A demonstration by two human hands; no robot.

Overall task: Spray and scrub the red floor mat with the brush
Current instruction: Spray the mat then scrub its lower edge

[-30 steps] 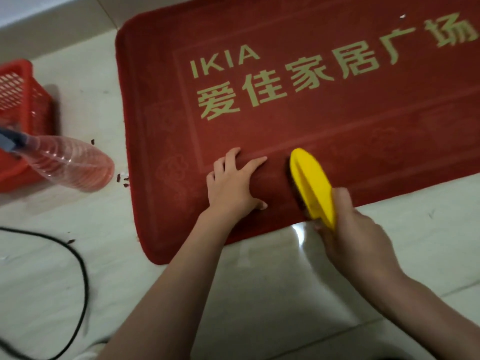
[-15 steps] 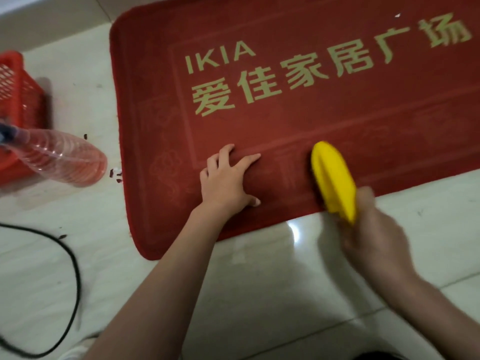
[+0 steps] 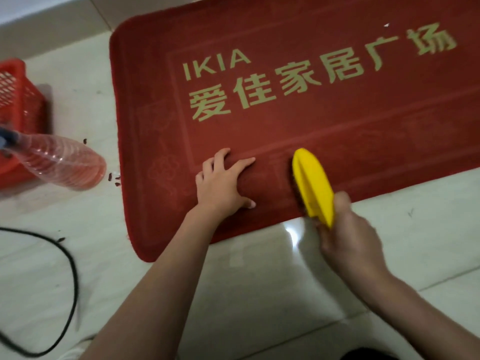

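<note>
Two grips — left grip [image 3: 220, 185] flat on red mat [image 3: 363, 120]; right grip [image 3: 350, 242], blurred, curled round yellow brush [image 3: 313, 185], bristles half-hidden.

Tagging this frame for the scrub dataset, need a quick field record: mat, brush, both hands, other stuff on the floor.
mat: red, gold lettering, flat on pale tiles
brush: yellow, bristles down on the mat's near border
right hand: grips the brush's near end
left hand: fingers spread, presses on the mat left of the brush, apart from it
spray bottle: clear, on the tiles left of the mat, untouched
basket: red, beside the spray bottle at the left edge
cable: black, on the tiles at near left
</note>
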